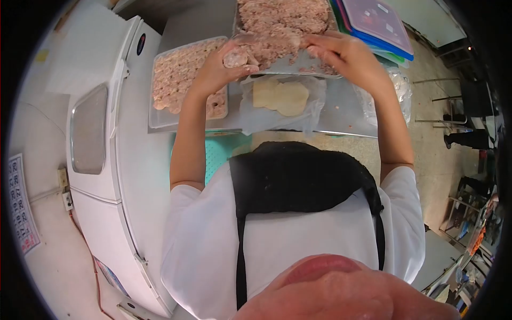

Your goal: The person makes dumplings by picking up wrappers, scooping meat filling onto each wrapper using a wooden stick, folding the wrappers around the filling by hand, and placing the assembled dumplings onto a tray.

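My left hand (226, 65) is closed around a small round meat-filled dumpling (235, 57), its pinkish filling facing up. It is held above the right edge of a tray of filled dumplings (188, 74). My right hand (341, 53) reaches over the near right corner of a metal tray (288, 68) with ground meat (285, 18). Its fingers are curled together near the meat; a blurred shape extends from them toward my left hand, and I cannot make out what it is. Pale flat wrappers (280, 97) lie on a plastic sheet (318, 101) just in front of the meat tray.
Coloured lids or boards (376, 24) are stacked at the back right. A crumpled clear plastic bag (401, 90) lies at the table's right end. A white refrigerator (136, 186) stands close on the left, and a green perforated crate (221, 154) sits below the table edge.
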Available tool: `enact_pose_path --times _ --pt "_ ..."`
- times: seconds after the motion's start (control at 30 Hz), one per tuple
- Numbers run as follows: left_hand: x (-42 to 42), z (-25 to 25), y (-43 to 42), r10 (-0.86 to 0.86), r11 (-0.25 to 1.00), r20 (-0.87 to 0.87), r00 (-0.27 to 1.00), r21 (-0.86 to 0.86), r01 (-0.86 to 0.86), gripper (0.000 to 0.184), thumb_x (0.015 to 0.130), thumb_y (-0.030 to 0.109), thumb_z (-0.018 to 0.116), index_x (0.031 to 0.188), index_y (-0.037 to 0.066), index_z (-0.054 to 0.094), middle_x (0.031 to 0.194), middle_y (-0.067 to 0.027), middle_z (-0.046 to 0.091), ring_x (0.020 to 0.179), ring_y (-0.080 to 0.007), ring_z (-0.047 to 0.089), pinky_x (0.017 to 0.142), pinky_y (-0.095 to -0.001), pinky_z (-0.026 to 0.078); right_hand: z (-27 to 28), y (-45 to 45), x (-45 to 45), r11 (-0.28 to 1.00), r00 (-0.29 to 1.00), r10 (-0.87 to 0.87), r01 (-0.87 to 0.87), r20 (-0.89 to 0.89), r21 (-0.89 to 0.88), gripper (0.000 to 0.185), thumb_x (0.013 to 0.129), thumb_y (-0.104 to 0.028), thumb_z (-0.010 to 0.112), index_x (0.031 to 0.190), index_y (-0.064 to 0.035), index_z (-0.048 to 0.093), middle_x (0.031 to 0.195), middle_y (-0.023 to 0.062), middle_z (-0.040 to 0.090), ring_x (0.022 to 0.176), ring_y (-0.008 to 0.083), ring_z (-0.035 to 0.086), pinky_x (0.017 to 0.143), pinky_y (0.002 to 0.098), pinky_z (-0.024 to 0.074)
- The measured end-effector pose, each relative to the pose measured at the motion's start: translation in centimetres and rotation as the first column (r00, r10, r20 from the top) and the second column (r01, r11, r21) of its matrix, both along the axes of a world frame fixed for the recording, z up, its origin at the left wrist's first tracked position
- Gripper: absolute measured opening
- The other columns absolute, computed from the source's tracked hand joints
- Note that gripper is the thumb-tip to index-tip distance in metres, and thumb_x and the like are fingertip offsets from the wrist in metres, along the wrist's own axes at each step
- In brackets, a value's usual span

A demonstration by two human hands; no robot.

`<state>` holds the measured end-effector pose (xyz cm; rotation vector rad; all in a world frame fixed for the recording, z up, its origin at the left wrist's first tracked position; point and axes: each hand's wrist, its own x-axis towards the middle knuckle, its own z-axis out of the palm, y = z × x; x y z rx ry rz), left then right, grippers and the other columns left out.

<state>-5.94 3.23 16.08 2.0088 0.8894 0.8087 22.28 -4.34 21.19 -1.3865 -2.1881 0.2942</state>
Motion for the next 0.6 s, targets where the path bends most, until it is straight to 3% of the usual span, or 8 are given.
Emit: enact_pose_path --times 0.13,0.2,0.27,0.3,0.4,0.43,0.53,0.6 --pt "-5.3 -1.5 -0.3 0.057 0.998 -0.034 0.998 -0.033 -0.058 0.055 0.068 0.033 0.081 0.111 0.006 0.06 0.102 -0.005 0.064 0.089 -0.0151 0.06 0.081 -0.0279 0.048 -3.6 -0.1 -7.3 0.989 0.989 0.145 -0.145 0.004 0.013 0.028 0.091 -0.025 0.057 0.112 -0.0078 0.064 0.097 0.0141 0.064 0.083 0.0328 0.061 0.073 0.035 0.0484" --pt "-8.5 -1.9 -0.5 0.165 0.986 -0.183 0.969 0.013 -0.166 0.058 0.068 0.034 0.081 0.112 0.004 0.059 0.099 -0.0063 0.065 0.089 -0.0148 0.06 0.08 -0.028 0.048 -4.2 0.2 -8.8 0.994 0.994 0.107 -0.108 -0.032 -0.032 0.029 0.091 -0.023 0.058 0.114 -0.0058 0.063 0.1 0.0154 0.065 0.086 0.0303 0.062 0.075 0.034 0.0483" --pt "-13.4 -2.8 0.0 0.162 0.983 -0.113 0.98 -0.065 -0.17 0.056 0.069 0.033 0.08 0.112 0.004 0.058 0.102 -0.0092 0.065 0.091 -0.017 0.06 0.079 -0.0287 0.048 -5.7 0.7 -9.4 0.996 0.99 0.065 -0.072 -0.127 -0.056 0.031 0.091 -0.023 0.058 0.115 -0.0043 0.062 0.1 0.0155 0.065 0.086 0.0275 0.063 0.076 0.0324 0.0482" --pt "-16.1 -3.4 0.2 0.16 0.981 -0.077 0.984 -0.102 -0.167 0.056 0.07 0.032 0.08 0.112 0.003 0.058 0.103 -0.0107 0.064 0.093 -0.0181 0.06 0.079 -0.0291 0.048 -6.1 0.4 -9.7 0.993 0.978 0.024 -0.048 -0.208 -0.112 0.032 0.091 -0.022 0.059 0.115 -0.0015 0.062 0.101 0.0129 0.067 0.087 0.0196 0.063 0.075 0.0294 0.0477" --pt "-23.5 -6.2 0.7 0.392 0.915 -0.161 0.906 -0.028 -0.401 0.054 0.07 0.029 0.078 0.112 0.002 0.058 0.102 -0.0137 0.063 0.093 -0.0231 0.06 0.077 -0.0306 0.048 -9.3 -0.8 -9.3 0.976 0.918 -0.103 0.019 -0.383 -0.218 0.031 0.093 -0.021 0.058 0.116 -0.0004 0.061 0.102 0.0072 0.067 0.088 0.0144 0.061 0.076 0.0281 0.0472" --pt "-25.5 -7.5 0.9 0.422 0.903 -0.236 0.875 0.024 -0.429 0.053 0.07 0.027 0.077 0.113 0.002 0.058 0.101 -0.0144 0.062 0.093 -0.025 0.06 0.078 -0.0318 0.048 -10.3 -1.4 -9.3 0.987 0.883 -0.092 0.019 -0.461 -0.161 0.032 0.094 -0.022 0.057 0.118 -0.0009 0.06 0.09 0.0007 0.065 0.074 0.0079 0.055 0.064 0.024 0.0454" --pt "-29.0 -11.6 0.9 0.488 0.872 -0.406 0.772 0.19 -0.451 0.052 0.069 0.024 0.075 0.113 0.003 0.058 0.101 -0.0161 0.061 0.092 -0.0298 0.06 0.079 -0.0359 0.048 -11.5 -3.3 -8.4 0.868 0.776 -0.36 0.074 -0.518 -0.492 0.034 0.091 -0.023 0.061 0.117 -0.0017 0.062 0.079 -0.0014 0.059 0.069 0.0055 0.051 0.058 0.0209 0.0412" --pt "-29.0 -13.5 1.0 0.507 0.861 -0.464 0.726 0.294 -0.414 0.051 0.069 0.023 0.074 0.114 0.005 0.058 0.101 -0.017 0.06 0.092 -0.0321 0.059 0.082 -0.0389 0.048 -11.8 -4.5 -8.2 0.833 0.724 -0.448 0.125 -0.525 -0.539 0.034 0.091 -0.023 0.062 0.118 -0.0028 0.062 0.075 -0.0042 0.053 0.061 0.0033 0.044 0.052 0.0189 0.0347"
